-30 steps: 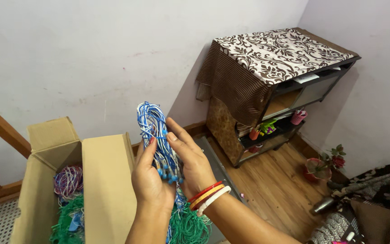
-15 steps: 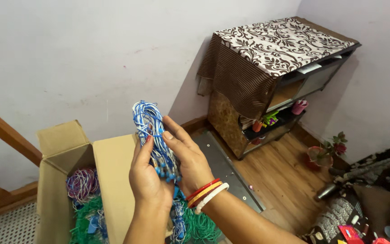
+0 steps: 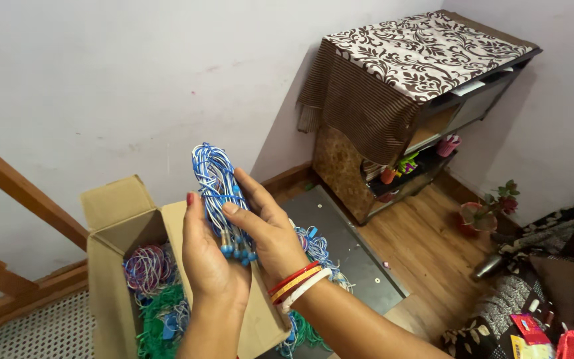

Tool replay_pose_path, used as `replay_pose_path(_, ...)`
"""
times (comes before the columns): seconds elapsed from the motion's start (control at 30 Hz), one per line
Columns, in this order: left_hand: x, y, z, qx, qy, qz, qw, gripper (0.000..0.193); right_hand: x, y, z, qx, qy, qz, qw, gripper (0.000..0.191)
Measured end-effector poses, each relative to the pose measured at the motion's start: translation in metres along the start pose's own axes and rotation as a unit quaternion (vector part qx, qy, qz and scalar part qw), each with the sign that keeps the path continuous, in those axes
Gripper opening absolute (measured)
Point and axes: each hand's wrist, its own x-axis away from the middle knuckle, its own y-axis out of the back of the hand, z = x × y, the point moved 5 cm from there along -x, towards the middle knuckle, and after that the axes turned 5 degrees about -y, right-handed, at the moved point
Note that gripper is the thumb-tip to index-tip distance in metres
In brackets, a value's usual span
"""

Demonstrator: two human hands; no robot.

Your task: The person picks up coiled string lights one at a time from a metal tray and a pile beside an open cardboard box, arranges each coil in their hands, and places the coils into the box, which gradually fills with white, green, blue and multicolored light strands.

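Blue-and-white cord, wound into a long looped bundle [image 3: 215, 186] with small blue beads hanging from its lower end, was held upright between both hands above an open cardboard box [image 3: 111, 219]. The left hand [image 3: 210, 262] was clasped around the bundle's near side, fingers curled over the strands; the right hand [image 3: 270, 229], wearing red, yellow and white bangles [image 3: 298, 284] at the wrist, pressed against the bundle from the right with fingers extended along it. Both hands were therefore grasping the bundle, neither released. Inside the box lay further bundles, one pink and blue [image 3: 146, 266] and one green [image 3: 161, 319], and more blue and green cord [image 3: 317, 249] lay just right of the box on a dark mat [image 3: 347, 246]. A cloth-covered shelf unit [image 3: 413, 86] stood at the far right against the wall, with a small potted plant [image 3: 483, 213] on the wooden floor [image 3: 426, 259] near it. In judgement, the chief risk was tangling: the loops sat loosely, and a slackened hold could let strands slip apart or the beaded ends snag on neighbouring loops. A drop could land the bundle among those below, mixing colours and knotting cords. The box flap just left of the hands could also catch trailing strands.
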Motion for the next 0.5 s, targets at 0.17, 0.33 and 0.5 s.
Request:
replay_pose_path(0.17, -0.005, 0.013, -0.016, -0.019, -0.022, 0.008, 1.000, 0.049, -0.007, -0.011, -0.016, 0.015, 0.006, 0.000, 1.000, 0.068)
replay_pose_path(0.33, -0.009, 0.028, -0.030, -0.033, -0.027, 0.011, 0.999, 0.052, -0.012, -0.021, -0.034, 0.037, -0.001, 0.004, 0.999, 0.071)
replay_pose_path(0.5, -0.012, 0.047, -0.046, -0.065, 0.013, 0.036, 0.997, 0.070, -0.016, -0.031, -0.055, 0.088, -0.017, 0.003, 0.996, 0.075)
